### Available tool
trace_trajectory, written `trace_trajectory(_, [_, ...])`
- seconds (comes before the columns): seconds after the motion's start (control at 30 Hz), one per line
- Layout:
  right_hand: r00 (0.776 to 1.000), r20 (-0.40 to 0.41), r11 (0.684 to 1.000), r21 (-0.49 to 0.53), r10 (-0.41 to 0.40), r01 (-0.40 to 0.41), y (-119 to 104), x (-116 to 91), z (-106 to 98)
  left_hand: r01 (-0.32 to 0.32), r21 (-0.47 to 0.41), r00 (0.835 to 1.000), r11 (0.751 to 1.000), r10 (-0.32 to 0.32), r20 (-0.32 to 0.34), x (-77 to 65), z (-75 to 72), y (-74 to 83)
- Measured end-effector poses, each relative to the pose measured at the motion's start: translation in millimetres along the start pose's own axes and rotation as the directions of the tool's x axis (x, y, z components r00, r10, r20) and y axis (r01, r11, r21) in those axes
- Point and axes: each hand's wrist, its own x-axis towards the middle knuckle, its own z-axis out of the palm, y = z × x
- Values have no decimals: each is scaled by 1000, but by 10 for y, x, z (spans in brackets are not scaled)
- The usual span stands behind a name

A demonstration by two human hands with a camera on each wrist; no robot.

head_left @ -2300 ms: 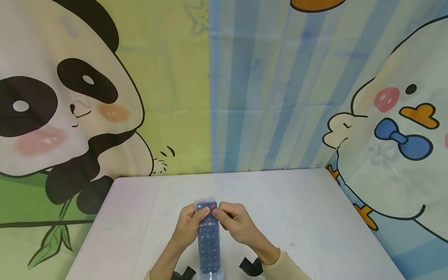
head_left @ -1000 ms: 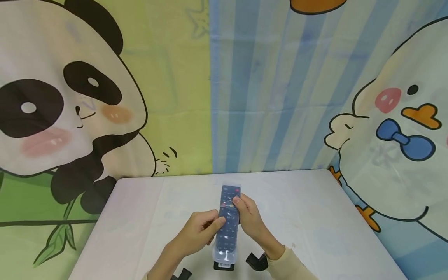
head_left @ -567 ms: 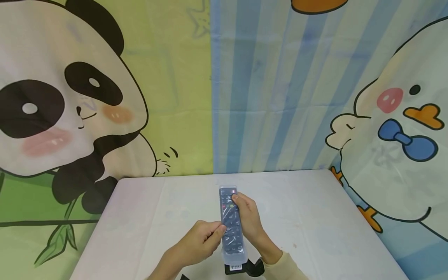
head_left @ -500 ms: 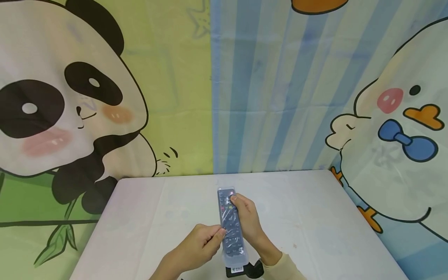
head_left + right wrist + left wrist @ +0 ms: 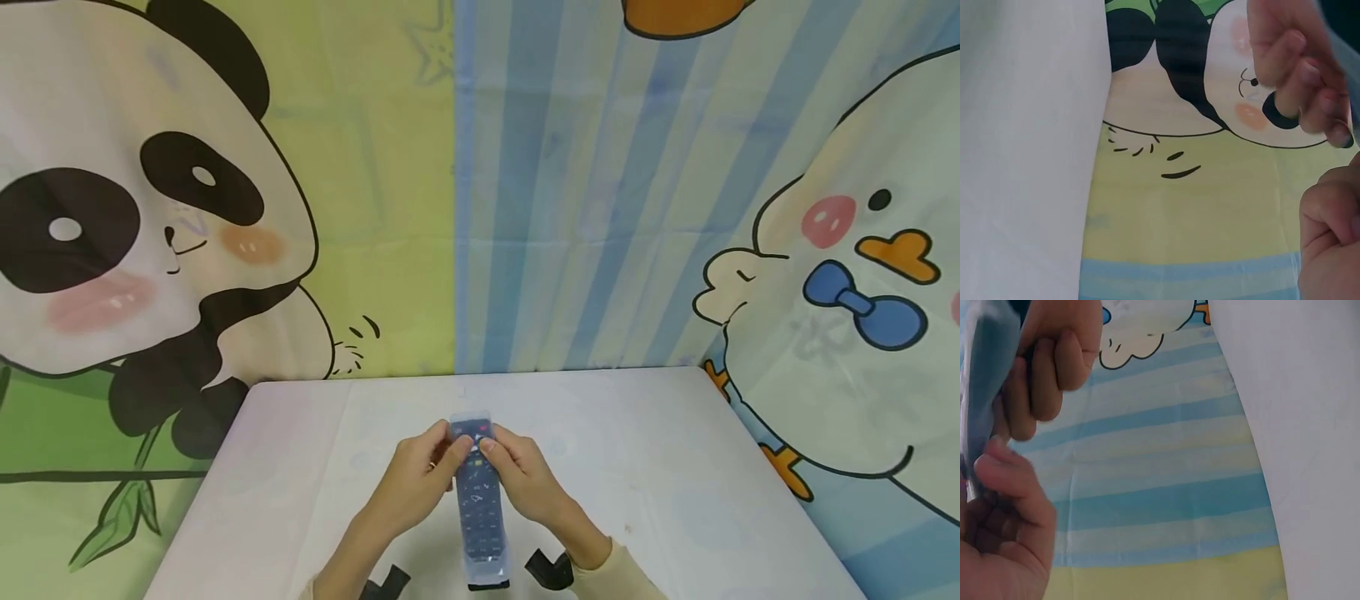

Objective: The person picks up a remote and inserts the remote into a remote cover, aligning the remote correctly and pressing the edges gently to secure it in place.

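Note:
A dark blue-looking remote control in a clear plastic sleeve is held up lengthwise over the table, its red button at the far end. My left hand grips its upper left edge, thumb on the front near the top. From the other side my right hand pinches the upper right edge, its thumb beside the left one. Fingers of both hands curl behind the remote. In the left wrist view the sleeve shows at the left edge, between the two hands.
A white table spreads under the hands. Black wrist-strap pieces show near both wrists. Behind the table hangs a cloth backdrop with a panda and a duck printed on it.
My left hand has moved up from the remote's lower left side to its upper edge. The right hand has shifted slightly lower, and the remote has come a little to the left.

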Motion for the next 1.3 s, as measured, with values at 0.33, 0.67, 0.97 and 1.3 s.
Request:
trace_trajectory(0.33, [972,-45,939,-274,-229,209,102,54,-30,-39,-142,995,989,26,-98,57,138,-62])
trace_trajectory(0.67, [929,-39,895,-285,-368,343,17,112,59,21,-322,980,946,-84,-183,107,116,49])
trace_trajectory(0.97, [950,-8,937,-165,-313,308,-88,61,106,-52,-328,970,943,-30,-242,160,82,100])
trace_trajectory(1.3, [970,242,969,227,38,-94,-56,-3,-27,-200,-306,979,931,175,-109,65,54,64])
